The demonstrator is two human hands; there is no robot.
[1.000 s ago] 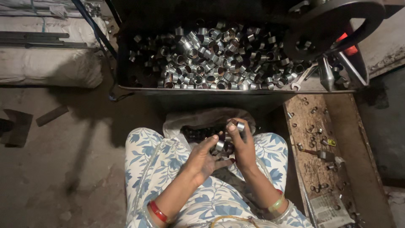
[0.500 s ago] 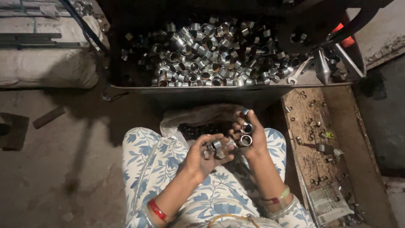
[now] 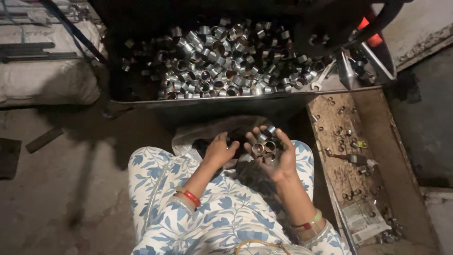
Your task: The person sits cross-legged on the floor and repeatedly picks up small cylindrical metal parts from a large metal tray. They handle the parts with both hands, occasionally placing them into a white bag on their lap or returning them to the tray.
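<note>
Shiny short metal rings point(image 3: 264, 147), hollow, silver-grey

Ahead of the hands, the metal tray point(image 3: 245, 100) heaped with short metal rings point(image 3: 222, 61) blocks the way forward; its front edge stands over the lap. To the right, a wooden board point(image 3: 351, 170) strewn with small parts hems that side. Leftward, the bare floor point(image 3: 71, 179) looks open, though dim.
</note>
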